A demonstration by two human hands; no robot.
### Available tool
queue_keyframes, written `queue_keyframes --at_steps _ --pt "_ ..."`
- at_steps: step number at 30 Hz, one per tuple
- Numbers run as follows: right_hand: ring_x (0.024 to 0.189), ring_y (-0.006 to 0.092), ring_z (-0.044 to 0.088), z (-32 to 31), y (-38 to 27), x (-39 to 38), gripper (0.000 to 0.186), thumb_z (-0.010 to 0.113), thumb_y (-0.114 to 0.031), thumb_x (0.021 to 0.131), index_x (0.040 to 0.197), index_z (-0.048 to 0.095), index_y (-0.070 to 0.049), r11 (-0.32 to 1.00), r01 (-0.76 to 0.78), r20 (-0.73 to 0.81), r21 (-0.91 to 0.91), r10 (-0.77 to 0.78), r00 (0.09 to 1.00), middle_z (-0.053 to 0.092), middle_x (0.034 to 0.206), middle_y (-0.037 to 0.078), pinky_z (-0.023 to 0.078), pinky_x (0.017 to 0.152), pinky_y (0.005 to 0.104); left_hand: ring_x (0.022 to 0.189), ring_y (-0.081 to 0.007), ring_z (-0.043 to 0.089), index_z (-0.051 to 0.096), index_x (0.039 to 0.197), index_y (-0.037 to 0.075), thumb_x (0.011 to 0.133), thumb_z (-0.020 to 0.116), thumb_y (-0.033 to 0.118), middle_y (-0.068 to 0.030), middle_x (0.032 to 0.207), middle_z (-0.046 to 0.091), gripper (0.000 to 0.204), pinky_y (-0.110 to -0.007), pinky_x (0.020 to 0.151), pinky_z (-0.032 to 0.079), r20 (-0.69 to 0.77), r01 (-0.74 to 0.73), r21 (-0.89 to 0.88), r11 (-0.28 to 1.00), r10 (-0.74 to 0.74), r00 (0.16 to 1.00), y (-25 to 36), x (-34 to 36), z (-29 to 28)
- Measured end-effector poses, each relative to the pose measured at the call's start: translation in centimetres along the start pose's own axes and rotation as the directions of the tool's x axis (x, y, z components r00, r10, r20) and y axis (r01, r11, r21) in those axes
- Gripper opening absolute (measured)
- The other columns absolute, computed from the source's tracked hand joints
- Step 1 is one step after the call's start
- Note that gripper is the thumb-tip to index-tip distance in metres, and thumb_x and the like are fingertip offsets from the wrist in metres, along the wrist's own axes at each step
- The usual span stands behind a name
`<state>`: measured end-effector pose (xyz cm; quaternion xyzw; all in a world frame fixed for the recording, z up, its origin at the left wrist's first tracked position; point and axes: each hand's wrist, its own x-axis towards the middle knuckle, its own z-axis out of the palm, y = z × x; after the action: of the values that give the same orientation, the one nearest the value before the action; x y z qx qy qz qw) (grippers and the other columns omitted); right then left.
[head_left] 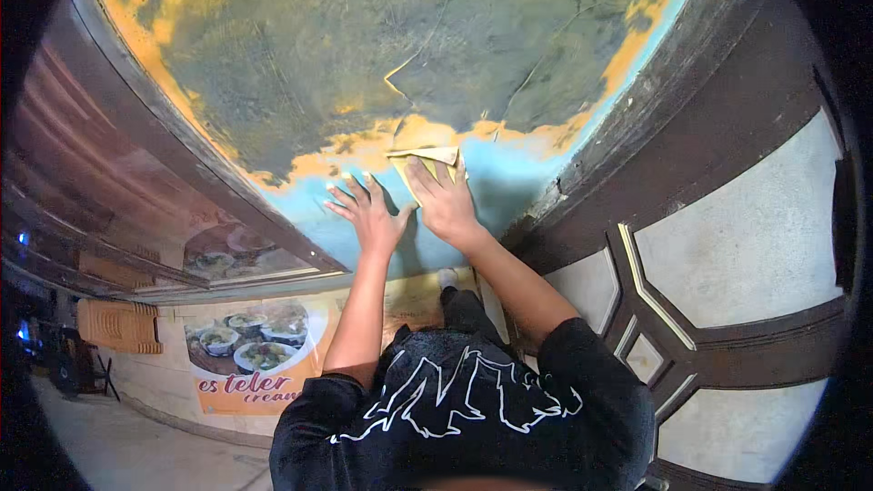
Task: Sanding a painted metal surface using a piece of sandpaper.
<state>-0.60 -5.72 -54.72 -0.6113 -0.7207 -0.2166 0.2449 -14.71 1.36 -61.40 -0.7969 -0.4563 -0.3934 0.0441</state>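
My right hand presses a folded yellow-tan sheet, apparently sandpaper, against a painted wall panel. Its fingers lie over the sheet, and one corner of the sheet stands folded up. Just to the left, my left hand rests on the pale blue part of the panel, fingers spread and holding nothing. Dark grey-green fills the middle of the panel, with patchy orange and light blue around its border. Several cracks run across the dark area.
A dark frame strip borders the panel at right, beside a brown-and-white panelled door. Glossy dark glass slants along the left. Lower left are a food poster and a wooden chair. My shoe shows below my hands.
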Motion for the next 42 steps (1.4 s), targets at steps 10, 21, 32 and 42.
queue_keyframes --at_steps 10,21,32,42 --pt "0.122 0.0267 0.047 -0.7 4.0 -1.9 0.055 0.054 -0.01 0.078 0.133 0.052 -0.009 1.0 0.009 -0.009 0.008 -0.009 1.0 0.05 0.137 0.006 0.03 0.101 0.061 0.13 -0.0652 -0.017 -0.003 0.149 0.001 0.063 0.08 0.056 -0.0394 0.147 -0.016 0.131 -0.077 0.099 -0.007 -0.003 0.123 -0.148 0.981 -0.125 0.992 3.2 0.2 1.9" --pt "0.125 0.0267 0.044 -2.2 7.8 -4.0 0.054 0.056 -0.012 0.081 0.134 0.049 -0.009 0.998 -0.012 0.093 0.058 0.006 0.996 0.049 0.137 0.007 0.028 0.102 0.0632 0.13 -0.0633 -0.021 -0.012 0.141 -0.013 0.057 0.085 0.054 -0.0448 0.141 -0.023 0.145 -0.073 0.102 -0.005 0.03 0.203 -0.095 0.975 -0.201 0.979 6.9 0.8 1.8" --pt "0.125 0.0319 0.043 -2.1 10.5 -6.7 0.053 0.053 -0.011 0.079 0.132 0.051 -0.006 0.995 -0.009 0.062 0.101 0.003 0.998 0.05 0.136 0.009 0.026 0.105 0.0629 0.128 -0.0649 -0.022 -0.016 0.142 -0.009 0.053 0.09 0.044 -0.0468 0.137 -0.027 0.148 -0.073 0.103 0.0 -0.035 0.22 -0.18 0.959 -0.23 0.973 10.8 2.0 1.8" --pt "0.124 0.0432 0.04 -2.8 13.8 -8.6 0.056 0.054 -0.004 0.074 0.13 0.049 0.001 0.996 -0.065 -0.058 0.067 0.069 0.996 0.048 0.135 0.019 0.022 0.106 0.0626 0.126 -0.0679 -0.021 -0.009 0.146 -0.003 0.054 0.089 0.048 -0.0467 0.139 -0.023 0.144 -0.077 0.098 0.0 -0.033 0.165 -0.147 0.975 -0.172 0.985 15.5 2.4 3.4"
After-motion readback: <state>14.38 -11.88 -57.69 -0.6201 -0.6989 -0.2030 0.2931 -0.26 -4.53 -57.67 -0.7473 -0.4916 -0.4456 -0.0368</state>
